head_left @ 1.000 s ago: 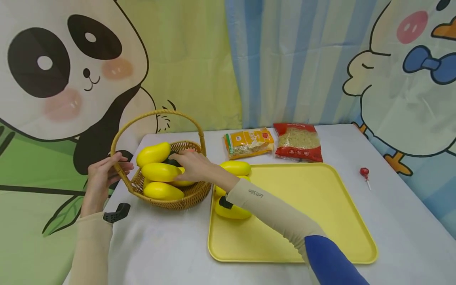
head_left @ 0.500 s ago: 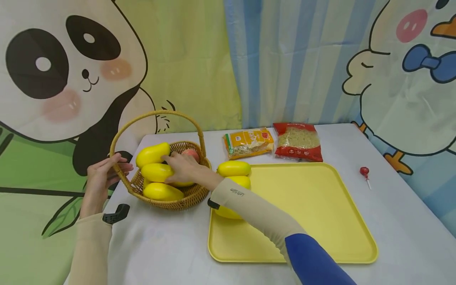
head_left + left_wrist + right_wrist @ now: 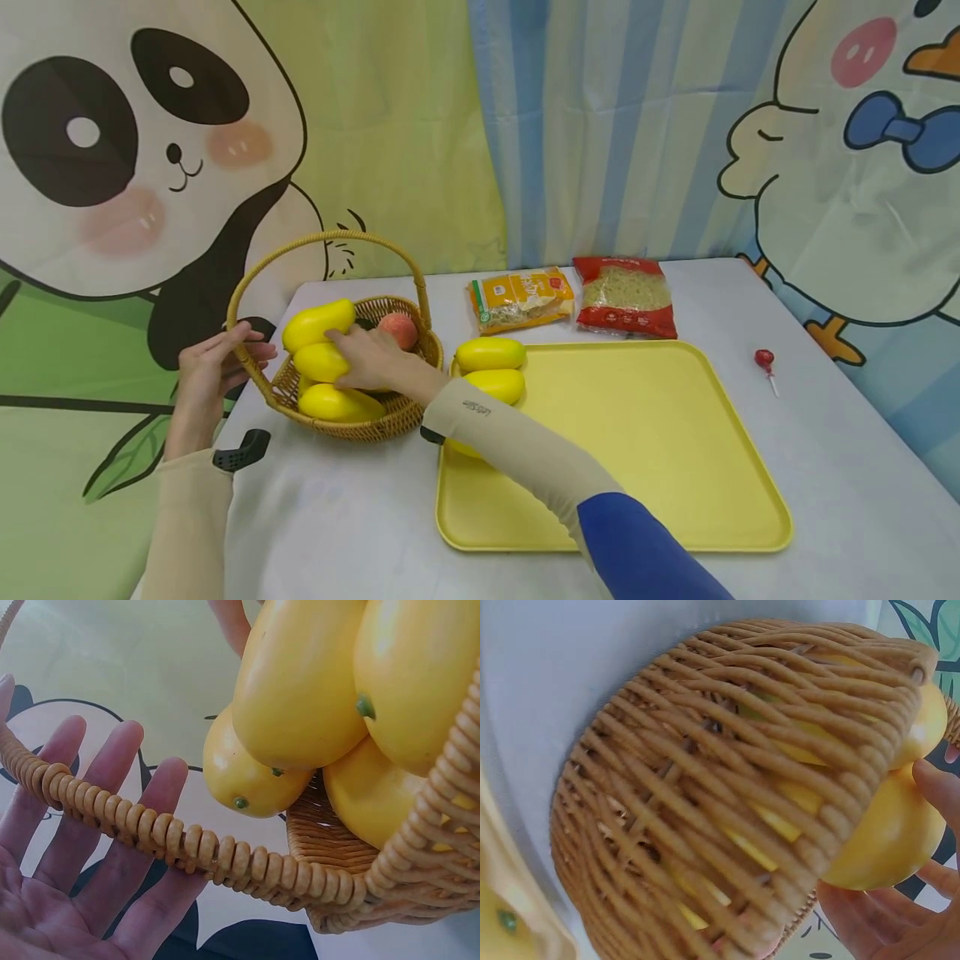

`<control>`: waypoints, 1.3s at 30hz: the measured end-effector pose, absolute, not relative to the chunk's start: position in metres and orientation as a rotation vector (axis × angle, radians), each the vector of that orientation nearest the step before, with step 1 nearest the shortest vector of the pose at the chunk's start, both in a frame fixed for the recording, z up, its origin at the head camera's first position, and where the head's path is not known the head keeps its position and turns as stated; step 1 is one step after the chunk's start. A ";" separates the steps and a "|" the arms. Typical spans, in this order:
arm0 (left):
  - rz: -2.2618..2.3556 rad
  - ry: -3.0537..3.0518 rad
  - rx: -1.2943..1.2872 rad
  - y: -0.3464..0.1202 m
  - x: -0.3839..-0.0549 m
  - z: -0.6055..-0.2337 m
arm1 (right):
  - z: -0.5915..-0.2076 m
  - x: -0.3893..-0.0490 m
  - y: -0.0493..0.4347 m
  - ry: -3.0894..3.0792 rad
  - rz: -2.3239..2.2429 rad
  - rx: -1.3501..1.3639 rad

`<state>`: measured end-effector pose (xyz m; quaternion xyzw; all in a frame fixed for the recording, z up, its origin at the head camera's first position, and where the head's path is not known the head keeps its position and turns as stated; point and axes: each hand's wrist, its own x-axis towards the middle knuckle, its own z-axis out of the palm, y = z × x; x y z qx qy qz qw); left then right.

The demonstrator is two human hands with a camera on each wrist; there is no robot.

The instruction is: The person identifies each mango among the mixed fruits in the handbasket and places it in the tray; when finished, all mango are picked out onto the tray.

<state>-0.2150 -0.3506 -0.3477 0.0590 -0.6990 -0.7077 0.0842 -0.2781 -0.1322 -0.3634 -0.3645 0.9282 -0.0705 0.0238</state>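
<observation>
Yellow tray (image 3: 622, 433) lay on bench (image 3: 322, 508); 3 fruits (image 3: 491, 354) along left side, 1 mostly behind sleeve (image 3: 525, 437). Left of tray stood wicker basket (image 3: 382, 428): right hand (image 3: 371, 358) gripped yellow fruit (image 3: 889, 832) there between thumb and fingers; left hand (image 3: 207, 365), fingers straight and spread, touched handle (image 3: 217, 855). Peach (image 3: 397, 331) lay at basket's far right. Lollipop (image 3: 764, 359) lay right of tray. Orange packet (image 3: 522, 298), red packet (image 3: 626, 298) lay behind tray.

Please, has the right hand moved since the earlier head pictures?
Yes. In the head view, the right hand has moved leftward, farther from the yellow tray, uncovering more of the pink fruit in the basket.
</observation>
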 end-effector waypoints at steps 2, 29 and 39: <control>-2.123 -2.082 0.173 -0.351 -0.216 -0.348 | -0.363 -0.278 -0.134 2.870 -0.235 -1.111; -2.149 -2.072 0.151 -0.351 -0.215 -0.349 | -0.339 -0.265 -0.089 2.795 -0.394 -1.246; -2.124 -2.080 0.148 -0.352 -0.214 -0.348 | -0.334 -0.260 0.011 2.809 -0.623 -1.288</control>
